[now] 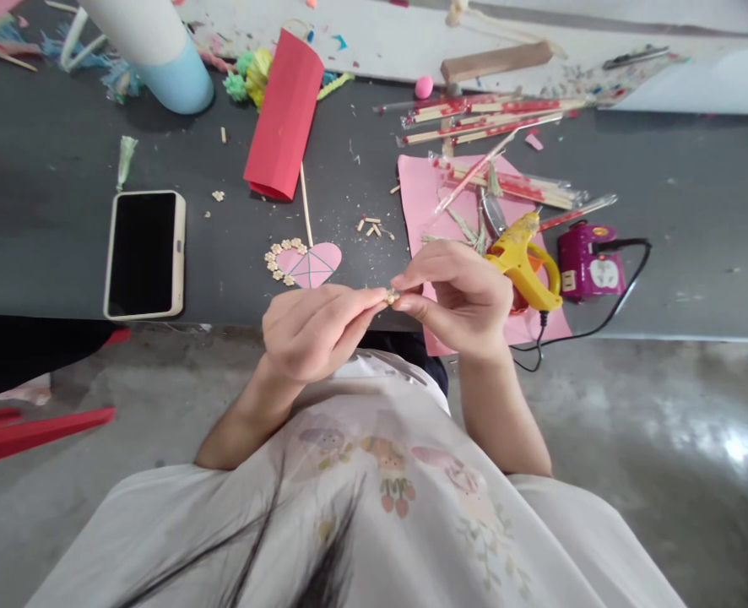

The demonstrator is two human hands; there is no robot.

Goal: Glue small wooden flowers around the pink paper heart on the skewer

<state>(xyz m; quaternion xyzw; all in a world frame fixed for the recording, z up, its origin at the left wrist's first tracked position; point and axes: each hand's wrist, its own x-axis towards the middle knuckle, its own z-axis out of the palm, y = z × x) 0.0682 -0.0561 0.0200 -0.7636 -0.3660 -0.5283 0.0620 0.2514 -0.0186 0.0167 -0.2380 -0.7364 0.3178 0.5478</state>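
Observation:
My left hand (pixel 314 329) and my right hand (pixel 459 295) meet at the table's near edge, both pinched on a tiny pale bead-like piece (pixel 391 296) held between their fingertips. Just beyond them on the dark table (pixel 63 228) lies a pink paper heart (pixel 314 263) on a thin stick, its left edge lined with several small pale flower pieces. A few short cut stick bits (pixel 372 225) lie scattered behind the heart.
A yellow glue gun (pixel 526 262) rests on pink paper (pixel 420 198) beside a purple plug adapter (pixel 586 262) with a black cord. A phone (pixel 144 253) lies at left. Folded red paper (pixel 284 114), a pale tube (pixel 159 55), packets of sticks (pixel 488 114) and scraps sit farther back.

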